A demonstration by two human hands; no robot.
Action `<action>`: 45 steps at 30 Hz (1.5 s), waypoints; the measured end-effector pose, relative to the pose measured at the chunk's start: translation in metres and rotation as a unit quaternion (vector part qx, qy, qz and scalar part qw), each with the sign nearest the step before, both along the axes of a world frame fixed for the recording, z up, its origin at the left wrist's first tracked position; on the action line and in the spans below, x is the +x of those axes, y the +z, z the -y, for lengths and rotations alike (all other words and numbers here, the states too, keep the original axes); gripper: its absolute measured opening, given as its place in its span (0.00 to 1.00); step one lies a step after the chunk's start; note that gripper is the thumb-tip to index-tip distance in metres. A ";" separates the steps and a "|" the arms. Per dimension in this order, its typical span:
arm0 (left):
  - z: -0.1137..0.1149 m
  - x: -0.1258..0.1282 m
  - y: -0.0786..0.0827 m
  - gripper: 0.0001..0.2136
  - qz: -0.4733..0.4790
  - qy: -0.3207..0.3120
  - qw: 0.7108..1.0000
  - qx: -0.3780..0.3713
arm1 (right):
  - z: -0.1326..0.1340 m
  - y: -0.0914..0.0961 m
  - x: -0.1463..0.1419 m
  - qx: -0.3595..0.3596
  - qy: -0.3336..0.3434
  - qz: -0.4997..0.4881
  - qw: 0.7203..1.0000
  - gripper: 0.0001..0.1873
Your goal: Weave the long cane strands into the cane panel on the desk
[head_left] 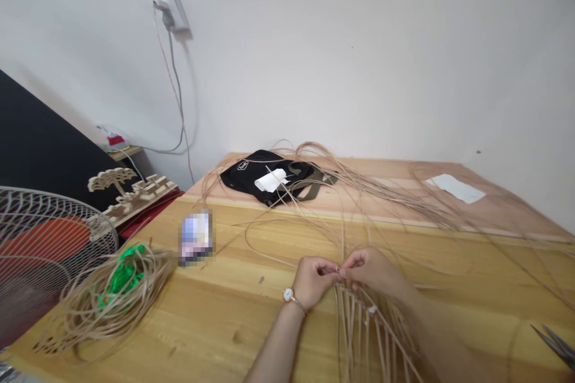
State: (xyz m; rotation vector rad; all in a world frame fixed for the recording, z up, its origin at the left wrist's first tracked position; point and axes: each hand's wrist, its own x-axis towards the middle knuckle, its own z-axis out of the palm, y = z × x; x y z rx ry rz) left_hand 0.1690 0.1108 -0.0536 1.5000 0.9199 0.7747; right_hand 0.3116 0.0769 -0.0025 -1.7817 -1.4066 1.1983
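Observation:
My left hand (313,280), with a watch (288,295) on its wrist, is closed in a pinch on a thin rattan strand. Fingertip to fingertip with it, my right hand (371,272) pinches at the same spot, at the far edge of a partly woven rattan piece (362,326). Several spokes of the piece run down toward me, and a small white bit (372,309) shows on its edge. Loose strands (314,224) stretch away from the fingers over the table. The exact crossing of the strands is hidden by my fingertips.
A coil of rattan (148,287) with green wrapping (128,272) lies at left, beside a fan (49,245). Scissors (557,344) rest at the right edge. Farther back are a black bag (242,176), a long strand bundle (381,188) and white paper (456,188).

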 end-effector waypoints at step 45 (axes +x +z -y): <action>-0.004 0.003 -0.005 0.06 0.087 0.029 0.995 -0.026 | 0.006 0.012 -0.017 0.205 0.177 0.276 0.922 0.12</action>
